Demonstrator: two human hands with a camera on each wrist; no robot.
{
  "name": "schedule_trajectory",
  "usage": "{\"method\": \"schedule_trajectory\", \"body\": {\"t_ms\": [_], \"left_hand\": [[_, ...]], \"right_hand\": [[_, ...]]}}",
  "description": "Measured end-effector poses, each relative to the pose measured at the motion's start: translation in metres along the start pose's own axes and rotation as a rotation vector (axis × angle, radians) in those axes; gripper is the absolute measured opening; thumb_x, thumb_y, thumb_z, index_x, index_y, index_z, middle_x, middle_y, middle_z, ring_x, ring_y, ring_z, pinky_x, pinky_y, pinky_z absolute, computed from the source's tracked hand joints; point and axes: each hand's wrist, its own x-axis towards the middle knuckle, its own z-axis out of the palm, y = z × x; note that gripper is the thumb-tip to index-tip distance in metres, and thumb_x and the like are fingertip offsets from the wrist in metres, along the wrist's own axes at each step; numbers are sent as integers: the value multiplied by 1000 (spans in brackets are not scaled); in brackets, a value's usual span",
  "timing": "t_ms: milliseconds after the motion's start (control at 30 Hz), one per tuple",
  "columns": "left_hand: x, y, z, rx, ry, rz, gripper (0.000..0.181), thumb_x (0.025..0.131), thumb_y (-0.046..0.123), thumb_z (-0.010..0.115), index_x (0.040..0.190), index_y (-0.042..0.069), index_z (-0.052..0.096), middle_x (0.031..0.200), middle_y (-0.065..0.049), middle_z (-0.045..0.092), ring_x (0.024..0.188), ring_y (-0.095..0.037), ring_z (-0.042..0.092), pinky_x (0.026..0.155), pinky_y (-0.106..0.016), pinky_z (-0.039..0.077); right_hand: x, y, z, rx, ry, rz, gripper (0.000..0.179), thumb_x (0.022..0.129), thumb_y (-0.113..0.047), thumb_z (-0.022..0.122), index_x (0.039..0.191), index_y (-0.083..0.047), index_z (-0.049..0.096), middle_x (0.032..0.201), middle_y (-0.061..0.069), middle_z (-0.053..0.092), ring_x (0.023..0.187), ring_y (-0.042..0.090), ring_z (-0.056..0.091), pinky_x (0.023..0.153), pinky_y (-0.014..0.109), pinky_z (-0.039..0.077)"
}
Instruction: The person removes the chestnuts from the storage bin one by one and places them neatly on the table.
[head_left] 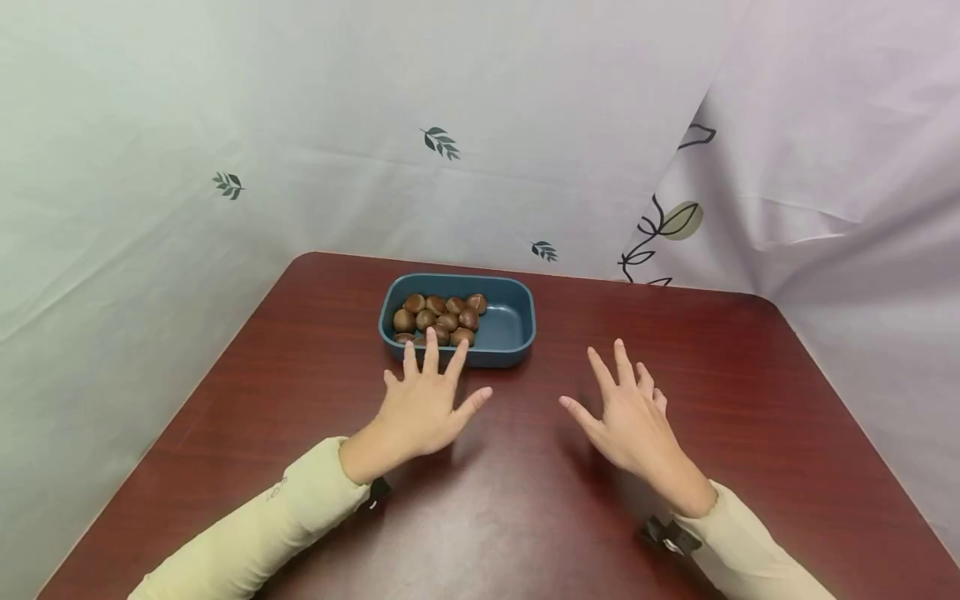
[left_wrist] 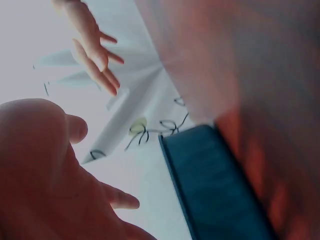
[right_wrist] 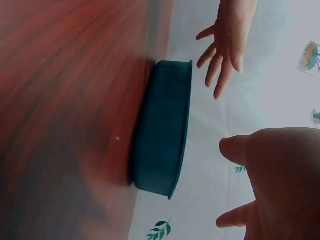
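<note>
A blue rectangular tray (head_left: 504,329) stands toward the back of the table, with several brown chestnuts (head_left: 447,321) gathered in its left and middle part. My left hand (head_left: 423,408) is spread over the table just in front of the tray, and its fingertips overlap the tray's near rim in the head view. To the right and nearer to me, my right hand (head_left: 633,421) hovers with fingers spread, apart from the tray. Neither hand holds anything. Both wrist views show the tray's outer side, the left wrist view its blue wall (left_wrist: 215,185); the chestnuts are hidden there.
The dark red wooden table (head_left: 495,517) has rounded back corners. Pale cloth (head_left: 480,200) with leaf prints hangs behind it and along both sides. Dark bands with small devices sit under both sleeve cuffs, the right one (head_left: 670,536) showing more.
</note>
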Motion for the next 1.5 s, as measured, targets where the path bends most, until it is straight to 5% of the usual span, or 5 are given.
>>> {"method": "schedule_trajectory", "body": {"t_ms": [700, 967, 1267, 1500], "left_hand": [[56, -33, -39, -93, 32, -55, 79, 96, 71, 25, 161, 25, 16, 163, -25, 4, 143, -53, 18, 101, -71, 29], [87, -57, -50, -206, 22, -87, 82, 95, 75, 17, 161, 26, 15, 163, -25, 1, 144, -55, 10, 105, -73, 21], [119, -109, -39, -407, 22, -92, 75, 100, 65, 16, 160, 21, 21, 163, -23, 10, 147, -51, 3, 108, -73, 9], [134, -141, -19, -598, 31, -64, 70, 103, 59, 23, 158, 15, 26, 161, -13, 27, 148, -39, 19, 115, -61, 15]], "right_hand": [[50, -34, -12, 115, 29, -82, 77, 90, -54, 63, 151, -12, 40, 157, 22, 29, 132, 48, 38, 99, 68, 34], [73, -53, -8, 180, 16, -104, 69, 92, -50, 63, 144, -7, 50, 132, 18, 52, 112, 36, 53, 91, 52, 46], [102, -74, 4, 315, -98, -118, 61, 93, -44, 63, 142, -8, 52, 133, 14, 54, 116, 30, 54, 94, 49, 47], [123, -84, 16, 425, -172, -146, 51, 95, -37, 63, 136, -7, 57, 130, 13, 58, 115, 29, 58, 90, 46, 49]]}}
